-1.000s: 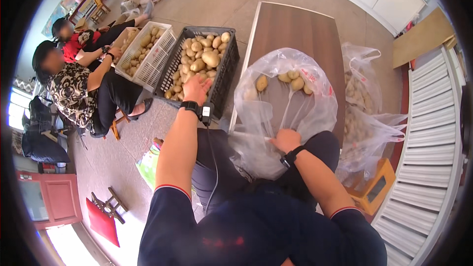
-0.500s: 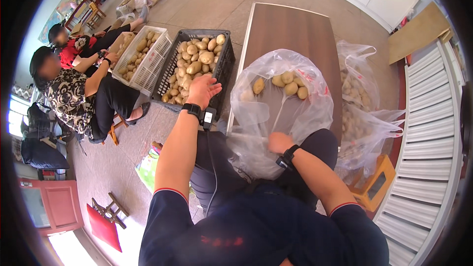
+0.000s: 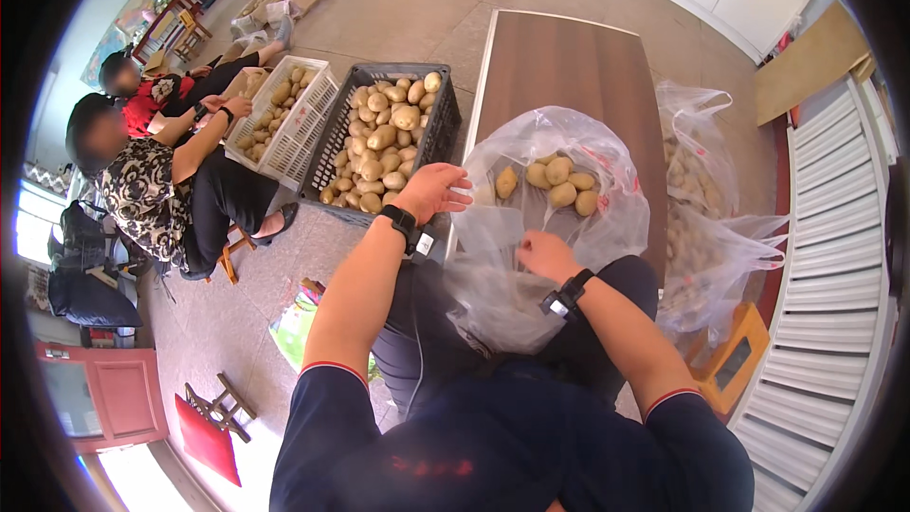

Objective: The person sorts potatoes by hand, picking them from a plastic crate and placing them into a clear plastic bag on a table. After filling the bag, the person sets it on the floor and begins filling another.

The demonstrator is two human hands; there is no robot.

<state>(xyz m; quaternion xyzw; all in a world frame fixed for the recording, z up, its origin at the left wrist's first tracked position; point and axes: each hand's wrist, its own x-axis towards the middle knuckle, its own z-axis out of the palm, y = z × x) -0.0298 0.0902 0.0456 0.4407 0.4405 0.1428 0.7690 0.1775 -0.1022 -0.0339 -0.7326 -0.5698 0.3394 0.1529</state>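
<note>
at the far left there is a red door (image 3: 112, 396), and above it a person in a patterned shirt (image 3: 142, 185) sits on a low stool. just behind sits a person in a red top (image 3: 150, 100). a little seat with a red top (image 3: 207, 441) stands on the floor below them. next comes a white crate (image 3: 308, 133) with potatoes in it, and right beside it is a black crate (image 3: 443, 128) with a big pile of potatoes (image 3: 382, 137). your left hand (image 3: 431, 192) is up by the near right corner of the black crate, between it and the bag. its fingers are spread and a bit bent, and you can see no potato in them. then comes the big clear bag (image 3: 493, 289), lying wide at the near end of the brown table (image 3: 569, 62) and hanging down to your lap. in the bag, one potato (image 3: 506, 182) sits alone on the left, and more potatoes bunch up to its right. your right hand (image 3: 547, 254) is at the near side of the bag, fingers curled in; i cannot tell if they pinch the plastic. past the table are two full bags (image 3: 700, 180), a yellow wooden stool (image 3: 735, 360) and white slats (image 3: 815, 303).
</note>
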